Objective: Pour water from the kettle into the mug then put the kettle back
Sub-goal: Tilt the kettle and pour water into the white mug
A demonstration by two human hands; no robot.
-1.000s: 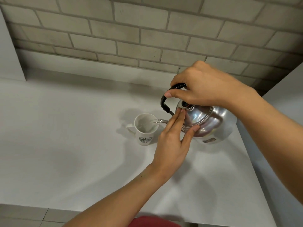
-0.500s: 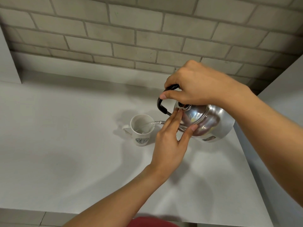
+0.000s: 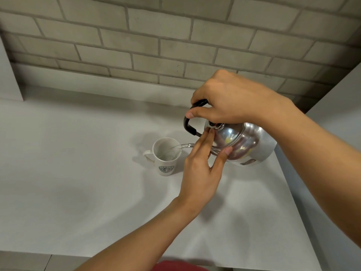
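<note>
A shiny steel kettle (image 3: 248, 145) with a black handle is tilted to the left above the white counter (image 3: 78, 182). My right hand (image 3: 230, 98) grips its handle from above. My left hand (image 3: 203, 165) presses flat fingers against the kettle's lid, thumb on the body. A thin stream of water runs from the spout into a white mug (image 3: 166, 155) with a green logo, which stands upright just left of the kettle, handle pointing left.
A grey brick wall (image 3: 175, 36) rises behind the counter. White side panels stand at the far left (image 3: 7, 79) and along the right edge (image 3: 336, 106). The counter's front edge runs along the bottom, above a tiled floor.
The kettle has tilted a little further toward the mug and water keeps flowing. Both hands hold their grips; the view has shifted slightly.
</note>
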